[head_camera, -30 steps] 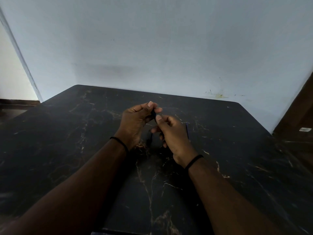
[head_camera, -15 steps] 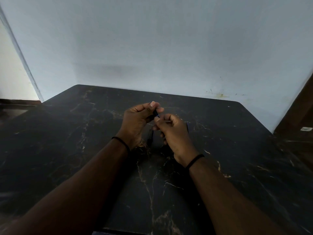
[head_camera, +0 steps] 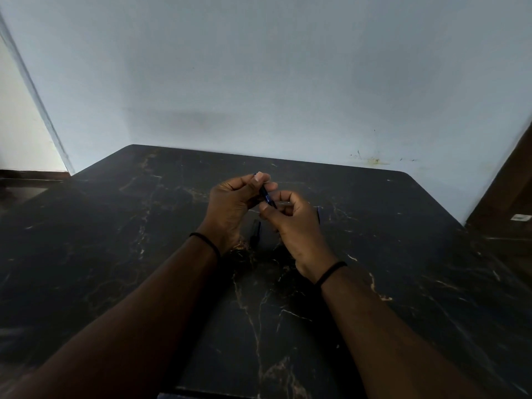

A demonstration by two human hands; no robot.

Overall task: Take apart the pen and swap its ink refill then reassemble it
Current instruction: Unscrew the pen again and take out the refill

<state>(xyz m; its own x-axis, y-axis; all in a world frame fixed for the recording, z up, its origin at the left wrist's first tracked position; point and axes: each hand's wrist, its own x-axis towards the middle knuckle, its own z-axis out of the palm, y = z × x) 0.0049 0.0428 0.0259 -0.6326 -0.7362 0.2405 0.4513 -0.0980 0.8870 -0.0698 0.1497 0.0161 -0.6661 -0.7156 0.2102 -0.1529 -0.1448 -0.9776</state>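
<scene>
Mid-frame, my left hand [head_camera: 233,203] and right hand [head_camera: 293,223] both pinch one slim blue pen barrel [head_camera: 266,195]. One dark pen piece [head_camera: 254,230] lies below on the veined black marble table [head_camera: 403,254].

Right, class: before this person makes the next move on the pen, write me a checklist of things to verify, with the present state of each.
1. Left hand has a firm grip on the pen: ok, thumb and fingers pinch it.
2. Right hand also grips the pen: ok, fingertips pinch its lower end.
3. Pen held above the table, not resting on it: ok.
4. Loose dark part lies on the table between the wrists: ok.
5. Slim blue piece behind the right hand is the spare refill: cannot tell.
6. Pen already unscrewed: cannot tell, the fingers hide the joint.
</scene>
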